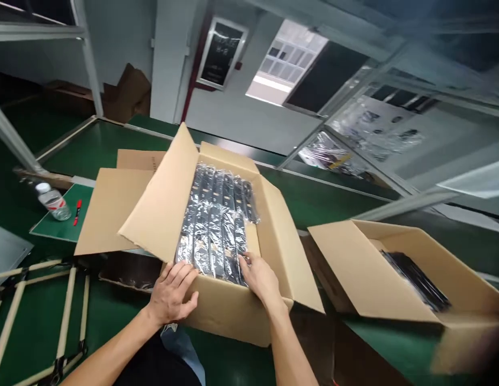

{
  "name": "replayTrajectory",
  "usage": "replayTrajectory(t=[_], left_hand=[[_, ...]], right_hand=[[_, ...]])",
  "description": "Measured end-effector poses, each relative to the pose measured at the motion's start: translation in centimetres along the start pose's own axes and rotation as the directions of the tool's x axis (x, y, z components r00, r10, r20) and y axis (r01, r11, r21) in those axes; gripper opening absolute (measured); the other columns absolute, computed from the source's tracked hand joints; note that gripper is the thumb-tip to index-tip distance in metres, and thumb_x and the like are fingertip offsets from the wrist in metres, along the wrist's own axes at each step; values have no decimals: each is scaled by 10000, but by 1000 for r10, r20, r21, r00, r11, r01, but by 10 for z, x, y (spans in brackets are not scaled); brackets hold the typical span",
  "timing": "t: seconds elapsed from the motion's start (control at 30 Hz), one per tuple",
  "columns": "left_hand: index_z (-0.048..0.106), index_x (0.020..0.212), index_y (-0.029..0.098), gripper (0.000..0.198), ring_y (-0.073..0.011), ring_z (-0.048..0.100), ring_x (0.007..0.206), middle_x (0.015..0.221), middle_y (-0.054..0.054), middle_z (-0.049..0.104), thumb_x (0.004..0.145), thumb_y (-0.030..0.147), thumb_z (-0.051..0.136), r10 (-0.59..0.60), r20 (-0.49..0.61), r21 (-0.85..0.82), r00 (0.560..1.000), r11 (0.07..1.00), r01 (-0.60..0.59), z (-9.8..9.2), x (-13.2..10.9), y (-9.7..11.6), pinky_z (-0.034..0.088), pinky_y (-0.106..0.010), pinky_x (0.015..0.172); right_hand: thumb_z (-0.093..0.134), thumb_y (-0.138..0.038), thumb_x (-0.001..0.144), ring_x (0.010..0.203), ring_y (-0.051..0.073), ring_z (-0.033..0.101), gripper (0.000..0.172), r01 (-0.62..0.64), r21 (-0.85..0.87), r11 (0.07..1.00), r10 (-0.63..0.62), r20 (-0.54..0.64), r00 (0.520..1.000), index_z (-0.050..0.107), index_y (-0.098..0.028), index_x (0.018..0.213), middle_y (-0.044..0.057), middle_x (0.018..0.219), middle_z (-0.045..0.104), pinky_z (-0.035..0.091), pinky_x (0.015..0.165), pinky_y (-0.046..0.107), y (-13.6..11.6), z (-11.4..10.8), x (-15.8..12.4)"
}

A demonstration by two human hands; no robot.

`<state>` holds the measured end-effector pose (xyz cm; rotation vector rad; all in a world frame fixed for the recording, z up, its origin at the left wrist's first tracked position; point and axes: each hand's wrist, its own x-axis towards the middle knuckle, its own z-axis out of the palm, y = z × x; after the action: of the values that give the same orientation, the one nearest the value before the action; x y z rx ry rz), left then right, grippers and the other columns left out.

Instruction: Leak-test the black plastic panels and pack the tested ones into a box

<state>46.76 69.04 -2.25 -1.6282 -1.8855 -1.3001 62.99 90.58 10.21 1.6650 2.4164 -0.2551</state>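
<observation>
An open cardboard box (229,311) stands in front of me, its flaps spread outward. Inside, clear-plastic-wrapped black packages (211,236) are stood in two packed rows. My left hand (173,289) rests on the box's near left corner, fingers laid over the rim and thumb apart. Reaching over the near wall, my right hand (259,276) is at the right end of the nearer row. Its thumb and fingers close at the edge of the last wrapped package (240,241); the fingertips are partly hidden. A strip of bare cardboard shows to the right of that row.
To the right, a second open box (394,305) contains flat black items (418,281). A water bottle (52,201) and a red marker (77,212) lie on a green board at left. Below them is a tube frame (66,316). Metal posts (90,69) rise behind.
</observation>
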Motion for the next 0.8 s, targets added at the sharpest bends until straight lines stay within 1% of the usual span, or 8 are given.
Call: replayTrajectory(t=[0.17, 0.3, 0.4, 0.5, 0.6, 0.67, 0.73, 0.8], left_hand=[[678, 1411, 224, 517, -264, 699, 1232, 1261, -96, 791, 920, 382, 717, -2, -36, 14, 999, 1000, 2, -3, -2, 1, 242, -400, 1346], [665, 1403, 218, 485, -296, 699, 1230, 1270, -120, 777, 941, 364, 693, 15, 23, 79, 1000, 997, -16, -13, -4, 2, 263, -459, 1335], [662, 1359, 206, 447, -335, 691, 1246, 1269, -137, 772, 952, 386, 704, 23, 96, 174, 995, 984, -40, -22, -4, 4, 288, -531, 1320], [640, 1333, 197, 466, -378, 675, 1269, 1247, -148, 779, 958, 464, 717, -33, 145, 251, 989, 968, -4, -24, 1, 19, 286, -618, 1307], [616, 1353, 205, 482, -392, 656, 1310, 1290, -155, 771, 978, 498, 694, -57, 158, 284, 986, 959, 10, -8, 11, 57, 274, -649, 1305], [603, 1372, 205, 457, -378, 660, 1312, 1308, -155, 766, 1009, 477, 657, -41, 175, 279, 984, 960, -10, 15, 22, 91, 274, -635, 1309], [590, 1391, 204, 431, -353, 679, 1288, 1311, -150, 766, 1041, 455, 606, -16, 195, 251, 981, 967, -34, 45, 35, 128, 294, -609, 1306], [575, 1418, 196, 446, -345, 694, 1271, 1328, -158, 761, 1061, 462, 558, 4, 217, 220, 976, 974, -53, 78, 47, 162, 340, -590, 1285]], right_hand=[[466, -456, 1099, 1073, 293, 758, 436, 29, 186, 982, -16, -71, 997, 798, -191, 1197, 146, 1185, 788, 538, 944, 348, 3, 9, -11], [431, -444, 1115, 1088, 288, 735, 456, 126, 312, 942, -19, -326, 945, 760, -164, 1263, 172, 1208, 773, 545, 956, 359, 3, 19, -20], [364, -370, 1136, 1020, 268, 730, 447, 307, 355, 883, -74, -541, 838, 749, -161, 1223, 163, 1122, 777, 566, 945, 386, 4, 30, -34], [444, -281, 1103, 934, 247, 735, 329, 544, 306, 781, -218, -683, 697, 760, -198, 1071, 115, 969, 780, 601, 881, 386, 13, 45, -59], [541, -190, 1035, 842, 235, 734, 211, 731, 213, 648, -333, -784, 524, 747, -224, 1071, 78, 894, 764, 625, 777, 378, 44, 68, -97], [564, -129, 1001, 809, 246, 739, 245, 792, 181, 583, -288, -866, 410, 733, -216, 1156, 88, 900, 756, 636, 720, 388, 81, 92, -124], [556, -117, 998, 754, 251, 746, 277, 743, 278, 609, -148, -880, 450, 730, -233, 1179, 85, 894, 763, 651, 687, 397, 130, 123, -149], [551, -148, 1024, 724, 260, 772, 275, 604, 405, 686, -8, -826, 563, 751, -281, 1156, 59, 869, 783, 672, 664, 387, 186, 154, -172]])
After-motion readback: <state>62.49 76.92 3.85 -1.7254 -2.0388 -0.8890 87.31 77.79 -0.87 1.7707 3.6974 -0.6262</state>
